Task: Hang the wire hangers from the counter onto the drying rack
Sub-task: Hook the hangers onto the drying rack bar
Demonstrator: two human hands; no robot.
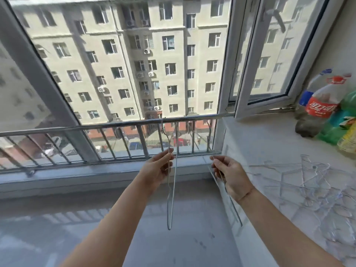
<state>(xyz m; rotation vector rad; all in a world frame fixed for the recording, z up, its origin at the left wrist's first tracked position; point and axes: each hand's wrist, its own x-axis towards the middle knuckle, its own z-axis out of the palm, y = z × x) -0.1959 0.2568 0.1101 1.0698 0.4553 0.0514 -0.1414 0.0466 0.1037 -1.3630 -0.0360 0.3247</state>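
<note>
Two hands are each gripping a hanger at this moment. At about 12 o'clock from the viewer, the left hand [159,167] is pinching one wire hanger [174,189] near its neck; the frame is dangling edge-on below the fingers while the hook is reaching up to the drying rack rail [115,125], apparently over it, though the wire is too thin there to be sure. At 1 o'clock, the right hand [230,175] is closing its fingers round a second hanger [235,209], whose body is slanting down along the edge of the counter [269,143]. More hangers are lying in a tangled pile [308,182] on that counter at 3 o'clock, with plastic bottles [321,107] standing behind them at 2 o'clock. Judging by its look, this wire is going to feel very light and springy, stiff enough to keep its shape yet easy to bend, and smooth enough to slip in a loose pinch. Taking hold just under the hook, at the twisted neck, is likely giving the best control for steering the hook onto the rail. Hooks in the pile are probably snagging one another, so lifting one slowly seems wise.
</note>
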